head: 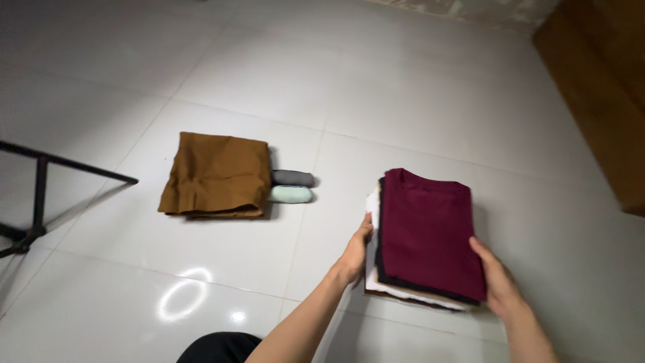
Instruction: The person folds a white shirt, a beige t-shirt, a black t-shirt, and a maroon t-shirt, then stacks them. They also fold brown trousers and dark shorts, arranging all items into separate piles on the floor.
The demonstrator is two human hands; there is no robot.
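Observation:
A stack of folded clothes (430, 235) lies on the white tiled floor, with a maroon shirt on top and black, white and brown layers showing beneath. My left hand (356, 250) presses against the stack's left edge. My right hand (496, 275) grips its lower right corner, thumb on the maroon shirt. Both hands hold the pile from its sides.
A folded brown garment (215, 176) lies on the floor to the left, with a rolled grey piece (293, 178) and a rolled pale green piece (291, 194) beside it. A black metal frame (40, 195) stands at far left. Wooden furniture (605, 87) fills the right corner.

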